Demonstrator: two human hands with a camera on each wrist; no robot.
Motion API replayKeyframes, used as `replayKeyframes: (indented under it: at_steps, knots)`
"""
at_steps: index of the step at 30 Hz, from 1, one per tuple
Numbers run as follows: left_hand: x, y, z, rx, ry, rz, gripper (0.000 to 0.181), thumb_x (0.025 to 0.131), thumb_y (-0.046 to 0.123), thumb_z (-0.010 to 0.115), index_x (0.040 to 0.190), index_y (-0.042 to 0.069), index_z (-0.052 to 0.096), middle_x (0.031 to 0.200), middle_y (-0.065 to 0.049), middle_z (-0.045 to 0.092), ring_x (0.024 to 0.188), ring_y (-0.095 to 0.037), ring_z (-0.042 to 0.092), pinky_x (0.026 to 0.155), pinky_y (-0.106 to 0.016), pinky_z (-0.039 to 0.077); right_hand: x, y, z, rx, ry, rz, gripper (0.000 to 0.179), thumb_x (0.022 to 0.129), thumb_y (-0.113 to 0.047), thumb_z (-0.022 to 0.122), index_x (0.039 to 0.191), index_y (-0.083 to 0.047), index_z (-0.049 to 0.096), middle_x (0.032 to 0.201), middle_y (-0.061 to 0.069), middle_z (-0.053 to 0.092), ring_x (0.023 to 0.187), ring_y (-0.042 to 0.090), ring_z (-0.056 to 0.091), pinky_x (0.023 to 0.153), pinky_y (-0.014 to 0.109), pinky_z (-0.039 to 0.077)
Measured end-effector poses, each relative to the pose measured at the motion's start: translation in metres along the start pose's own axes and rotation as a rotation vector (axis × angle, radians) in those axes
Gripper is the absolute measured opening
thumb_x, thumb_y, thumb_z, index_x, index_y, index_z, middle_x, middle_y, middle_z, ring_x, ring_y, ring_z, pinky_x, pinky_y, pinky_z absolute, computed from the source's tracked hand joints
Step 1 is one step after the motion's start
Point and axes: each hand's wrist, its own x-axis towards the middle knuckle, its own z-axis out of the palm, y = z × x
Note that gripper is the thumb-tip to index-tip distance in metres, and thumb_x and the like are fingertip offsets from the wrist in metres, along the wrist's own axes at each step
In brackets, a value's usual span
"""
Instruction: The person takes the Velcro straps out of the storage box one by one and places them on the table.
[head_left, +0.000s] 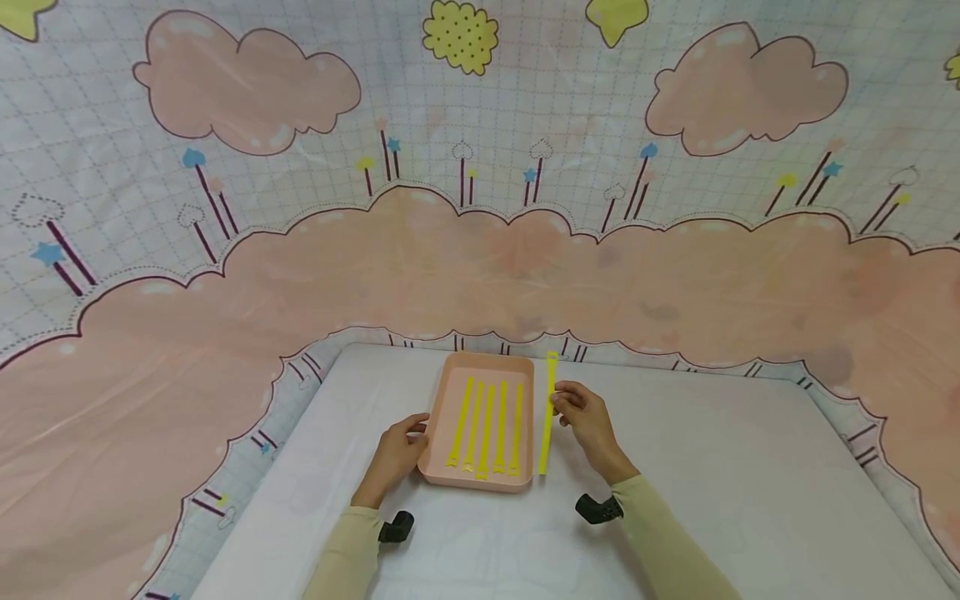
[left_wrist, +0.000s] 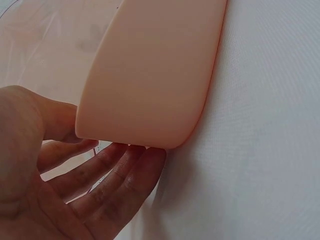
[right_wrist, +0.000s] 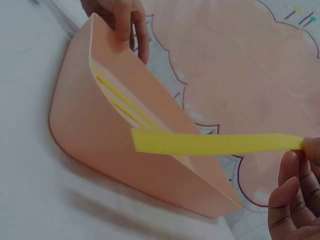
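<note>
A pink tray (head_left: pixel 480 485) stands on the white table, holding several thin yellow strips (head_left: pixel 490 425) laid lengthwise side by side with notched near ends. My left hand (head_left: pixel 400 450) grips the tray's left side; in the left wrist view its thumb goes behind the rim and the fingers (left_wrist: pixel 112 172) lie against the wall. Just right of the tray, my right hand (head_left: pixel 588 421) pinches another yellow strip (head_left: pixel 548 417) between thumb and fingertips. In the right wrist view this strip (right_wrist: pixel 215 143) extends level across the tray's rim.
The white table (head_left: pixel 712 467) extends to both sides of the tray. Behind it hangs a pink and white patterned cloth (head_left: pixel 480 267). A black wrist device (head_left: pixel 597 508) sits at the right wrist and a second black one (head_left: pixel 397 527) at the left.
</note>
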Motion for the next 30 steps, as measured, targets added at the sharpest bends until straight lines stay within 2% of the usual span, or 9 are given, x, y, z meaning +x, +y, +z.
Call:
replayKeyframes:
  at_steps: [10,20,25,30]
  knots:
    - [-0.002,0.002,-0.001,-0.011,0.007,-0.001,0.042,0.09,0.006,0.059,0.131,0.003,0.061,0.114,-0.022,0.068,0.098,-0.03,0.069,0.081,-0.042,0.056,0.003,0.01,-0.015,-0.033,0.001,0.05,0.027,0.097,-0.009,0.06,0.122,0.0,0.058,0.09,-0.002,0.065,0.078,0.01,0.059,0.064,0.022,0.049]
    - [-0.001,0.002,0.0,-0.003,-0.006,-0.007,0.041,0.091,0.007,0.059,0.132,0.003,0.06,0.116,-0.022,0.067,0.1,-0.032,0.069,0.083,-0.044,0.056,0.017,0.023,-0.026,-0.07,-0.051,0.121,0.029,0.098,-0.01,0.059,0.124,0.001,0.056,0.096,0.003,0.067,0.082,0.012,0.062,0.066,0.024,0.051]
    - [-0.001,0.002,-0.001,-0.002,-0.004,-0.012,0.041,0.091,0.006,0.059,0.132,0.004,0.06,0.116,-0.022,0.067,0.1,-0.032,0.069,0.083,-0.043,0.056,0.026,0.026,-0.027,-0.112,-0.051,0.15,0.03,0.097,-0.012,0.06,0.124,0.0,0.057,0.097,0.003,0.068,0.082,0.011,0.063,0.068,0.026,0.051]
    - [-0.002,0.003,-0.001,0.001,-0.009,-0.025,0.041,0.092,0.007,0.059,0.133,0.004,0.059,0.118,-0.023,0.067,0.103,-0.034,0.068,0.085,-0.045,0.056,0.033,0.029,-0.025,-0.116,-0.092,0.162,0.029,0.096,-0.007,0.058,0.123,0.002,0.056,0.095,0.003,0.068,0.079,0.01,0.063,0.066,0.026,0.051]
